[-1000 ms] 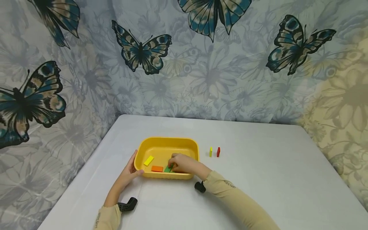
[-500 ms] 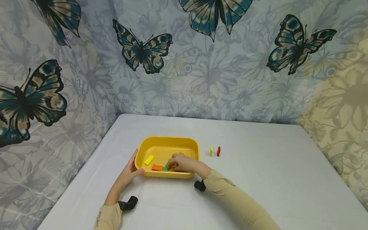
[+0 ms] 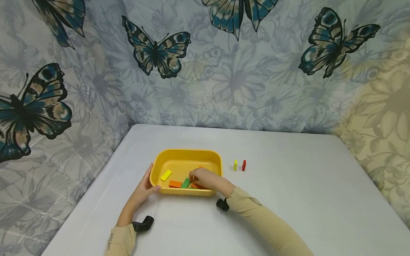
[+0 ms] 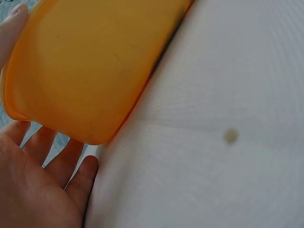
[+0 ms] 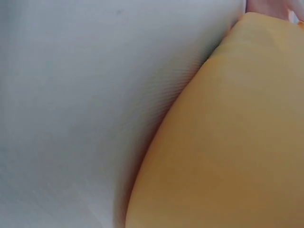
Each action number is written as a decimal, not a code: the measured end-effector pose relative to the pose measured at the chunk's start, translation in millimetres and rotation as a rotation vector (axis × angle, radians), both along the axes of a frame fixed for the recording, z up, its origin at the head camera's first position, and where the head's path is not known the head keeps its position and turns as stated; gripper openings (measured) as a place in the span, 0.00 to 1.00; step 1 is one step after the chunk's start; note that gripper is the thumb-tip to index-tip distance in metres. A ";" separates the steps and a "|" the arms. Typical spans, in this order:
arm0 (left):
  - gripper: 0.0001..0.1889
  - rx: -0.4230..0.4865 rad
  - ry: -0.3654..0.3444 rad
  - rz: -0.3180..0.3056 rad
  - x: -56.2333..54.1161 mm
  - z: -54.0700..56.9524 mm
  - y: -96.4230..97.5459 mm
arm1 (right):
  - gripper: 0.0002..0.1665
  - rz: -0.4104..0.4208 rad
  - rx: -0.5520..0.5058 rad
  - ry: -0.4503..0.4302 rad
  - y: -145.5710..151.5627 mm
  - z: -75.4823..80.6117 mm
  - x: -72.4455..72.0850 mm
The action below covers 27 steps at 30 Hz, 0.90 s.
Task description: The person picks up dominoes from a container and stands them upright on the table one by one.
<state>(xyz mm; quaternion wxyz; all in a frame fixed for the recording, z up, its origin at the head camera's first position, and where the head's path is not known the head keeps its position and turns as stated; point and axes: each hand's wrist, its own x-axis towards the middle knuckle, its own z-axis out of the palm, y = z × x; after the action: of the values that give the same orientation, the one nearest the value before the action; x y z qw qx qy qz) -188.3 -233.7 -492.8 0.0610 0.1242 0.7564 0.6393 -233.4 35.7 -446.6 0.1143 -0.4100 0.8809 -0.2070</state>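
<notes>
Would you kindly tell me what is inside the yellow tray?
A yellow block, an orange block and a green block show; more orange pieces peek out around the right-hand grip, which hides whatever lies beneath it.

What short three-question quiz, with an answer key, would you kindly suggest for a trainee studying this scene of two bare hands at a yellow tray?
1. Multiple choice: which hand reaches inside the glossy yellow rectangular tray with rounded corners? A) left only; B) right only; C) both.
2. True or false: the left hand holds one end of the tray.
3. Open question: what colours are the two small upright rectangular blocks on the white table, to the right of the tray?

Key:
1. B, the right hand.
2. True.
3. Yellow and red.
</notes>
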 end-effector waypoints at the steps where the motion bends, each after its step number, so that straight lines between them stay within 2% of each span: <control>1: 0.45 0.002 0.002 -0.002 0.1 0.3 0.3 | 0.05 -0.005 0.002 0.022 0.1 -0.6 -0.2; 4: 0.45 -0.003 0.008 -0.001 0.1 0.5 0.7 | 0.03 0.009 -0.001 0.049 0.1 -0.7 0.0; 9: 0.44 -0.007 0.022 0.000 -0.2 0.8 1.3 | 0.07 0.069 -0.035 -0.024 0.7 0.9 1.0; 12: 0.44 -0.008 0.023 -0.006 0.3 0.3 1.2 | 0.07 0.072 -0.038 -0.054 1.3 -0.4 1.9; 18: 0.45 -0.014 0.016 -0.004 2.4 1.5 -0.4 | 0.07 0.078 -0.042 -0.028 0.3 -1.7 4.4; 24: 0.45 0.005 0.069 -0.023 -1.0 -2.2 1.2 | 0.07 0.043 -0.042 0.004 2.4 -0.8 1.2; 27: 0.45 -0.005 0.068 -0.017 0.5 -3.1 1.0 | 0.07 0.047 -0.029 0.014 2.1 -1.8 1.4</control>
<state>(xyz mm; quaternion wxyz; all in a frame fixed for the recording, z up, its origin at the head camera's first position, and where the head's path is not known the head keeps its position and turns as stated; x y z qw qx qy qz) -187.8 -232.7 -495.9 0.0408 0.1522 0.7587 0.6322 -232.0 37.8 -448.4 0.1068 -0.4334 0.8688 -0.2142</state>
